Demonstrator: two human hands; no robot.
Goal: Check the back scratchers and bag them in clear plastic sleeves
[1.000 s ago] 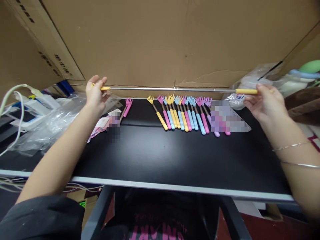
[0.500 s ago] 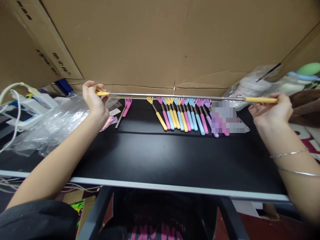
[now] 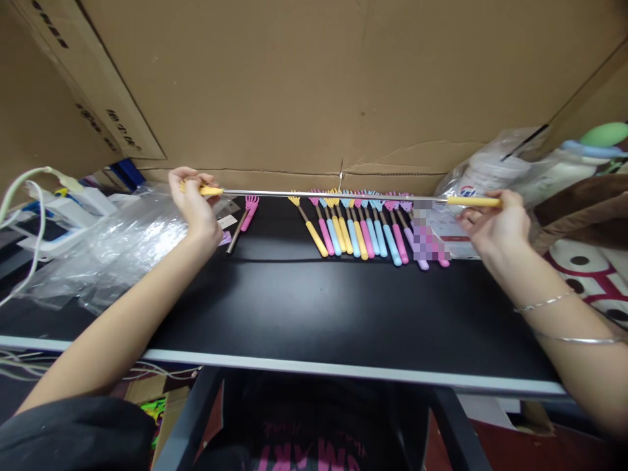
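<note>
The back scratcher (image 3: 338, 195) has a yellow handle (image 3: 474, 202), a yellow head (image 3: 210, 191) and a thin, shiny stick stretched out long. It is up above the black worktop (image 3: 318, 314), sideways and almost level.

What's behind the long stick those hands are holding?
Behind the stick you can see cardboard and the tops of some scratchers. The thin strip it covers is hidden, and so is whatever's behind the left hand and right hand.
</note>
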